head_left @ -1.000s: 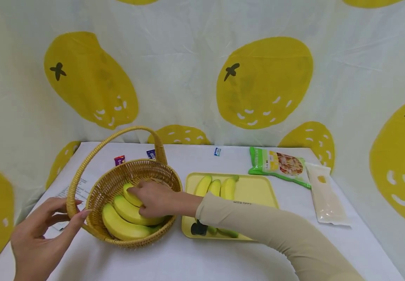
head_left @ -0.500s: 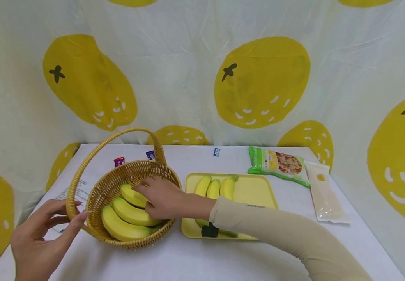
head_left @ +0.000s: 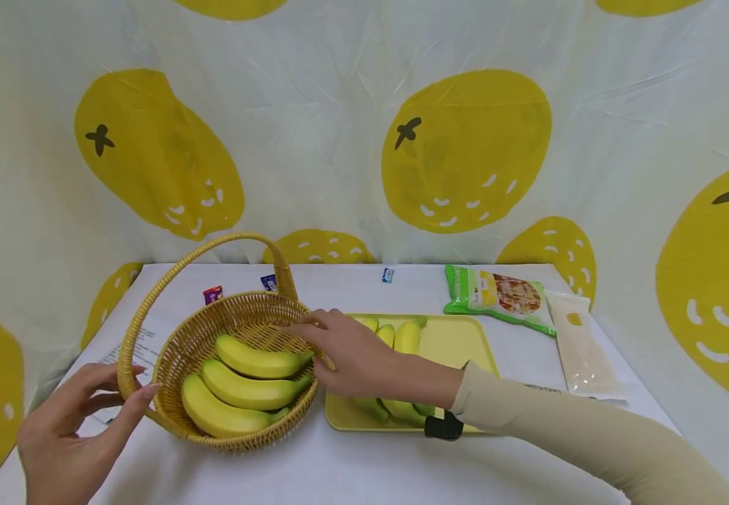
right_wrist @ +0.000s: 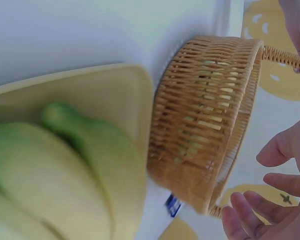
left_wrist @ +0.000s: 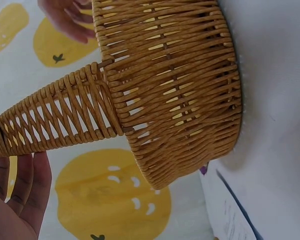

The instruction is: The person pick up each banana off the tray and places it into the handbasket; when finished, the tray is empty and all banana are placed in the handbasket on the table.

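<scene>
My left hand (head_left: 80, 428) holds the left side of the handle (left_wrist: 60, 112) of a wicker basket (head_left: 175, 365) between thumb and fingers. Three bananas (head_left: 253, 391) lie side by side inside the basket. Over the basket's right rim is my right hand (head_left: 364, 358), its fingers loosely spread and apart from the bananas. In the right wrist view that hand (right_wrist: 285, 185) has nothing in its grasp. Beneath the right forearm, more bananas (head_left: 410, 338) rest on a yellow tray (head_left: 462, 344), partly hidden by the hand and wrist.
At the back right lie a green food package (head_left: 497, 291) and a pale clear packet (head_left: 582, 344). Small wrappers, one red (head_left: 212, 294), one dark blue (head_left: 269, 282) and one light blue (head_left: 387, 275), lie toward the back. Printed paper (head_left: 143, 344) is behind the basket handle.
My right hand has left the rearmost banana in the basket and moved right to the rim, over the tray's left side. The left hand stays on the handle.
</scene>
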Available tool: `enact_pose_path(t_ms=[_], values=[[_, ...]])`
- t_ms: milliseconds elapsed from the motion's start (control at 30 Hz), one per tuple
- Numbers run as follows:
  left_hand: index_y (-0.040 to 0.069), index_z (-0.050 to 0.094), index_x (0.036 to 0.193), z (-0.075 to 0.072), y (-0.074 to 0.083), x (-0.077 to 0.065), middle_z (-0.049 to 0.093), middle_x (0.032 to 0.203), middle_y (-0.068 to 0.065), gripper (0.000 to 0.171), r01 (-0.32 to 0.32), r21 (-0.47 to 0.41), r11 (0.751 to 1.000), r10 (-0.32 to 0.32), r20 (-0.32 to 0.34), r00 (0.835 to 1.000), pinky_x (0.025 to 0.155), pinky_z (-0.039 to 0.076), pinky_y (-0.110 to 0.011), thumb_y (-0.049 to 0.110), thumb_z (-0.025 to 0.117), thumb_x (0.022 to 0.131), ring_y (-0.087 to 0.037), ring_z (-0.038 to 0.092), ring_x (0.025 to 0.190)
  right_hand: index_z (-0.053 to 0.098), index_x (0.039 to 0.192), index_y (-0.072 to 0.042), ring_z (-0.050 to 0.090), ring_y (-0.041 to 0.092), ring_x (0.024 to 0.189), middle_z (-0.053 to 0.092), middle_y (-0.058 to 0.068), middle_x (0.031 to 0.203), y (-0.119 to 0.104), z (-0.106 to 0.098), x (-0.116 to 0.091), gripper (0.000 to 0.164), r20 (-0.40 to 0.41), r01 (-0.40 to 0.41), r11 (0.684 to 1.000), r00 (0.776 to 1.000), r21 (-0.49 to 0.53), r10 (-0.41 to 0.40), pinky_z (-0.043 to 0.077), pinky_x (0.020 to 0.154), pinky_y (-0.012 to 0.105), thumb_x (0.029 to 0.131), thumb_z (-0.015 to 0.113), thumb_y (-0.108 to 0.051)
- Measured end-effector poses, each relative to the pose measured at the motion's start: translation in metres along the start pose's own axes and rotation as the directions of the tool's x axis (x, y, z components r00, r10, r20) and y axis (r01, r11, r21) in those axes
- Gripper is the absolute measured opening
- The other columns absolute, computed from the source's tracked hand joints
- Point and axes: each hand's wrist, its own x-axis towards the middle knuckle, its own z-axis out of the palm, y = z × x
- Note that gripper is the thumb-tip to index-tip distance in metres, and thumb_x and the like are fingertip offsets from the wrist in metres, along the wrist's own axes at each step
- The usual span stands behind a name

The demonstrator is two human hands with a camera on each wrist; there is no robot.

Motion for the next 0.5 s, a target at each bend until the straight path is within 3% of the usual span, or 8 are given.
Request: enact_pose_path(t_ms=[200, 500], values=[[-0.005, 0.074, 0.103, 0.0, 0.006, 0.0, 0.072, 0.095, -0.004, 0.045, 0.094, 0.101, 0.99, -0.095, 0.009, 0.995, 0.075, 0.057, -0.011, -0.027, 0.087, 0.065, -0.008, 0.065, 0.081, 0.057, 0.151, -0.017, 0.057, 0.025, 0.123, 0.058, 0.005, 0.143, 0.02, -0.007, -0.028, 0.055, -0.054, -0.101, 0.995, 0.994, -0.028, 0.099, 0.054, 0.098, 0.041, 0.098, 0.067, -0.012], [-0.007, 0.074, 0.103, -0.001, 0.009, 0.003, 0.071, 0.093, -0.004, 0.043, 0.09, 0.099, 0.991, -0.092, 0.016, 0.996, 0.075, 0.057, -0.011, -0.028, 0.086, 0.067, -0.007, 0.065, 0.08, 0.053, 0.154, -0.013, 0.056, 0.032, 0.119, 0.056, 0.011, 0.143, 0.044, -0.008, -0.066, 0.063, -0.138, -0.237, 0.971, 0.963, -0.037, 0.23, 0.055, 0.091, 0.047, 0.096, 0.075, -0.019]])
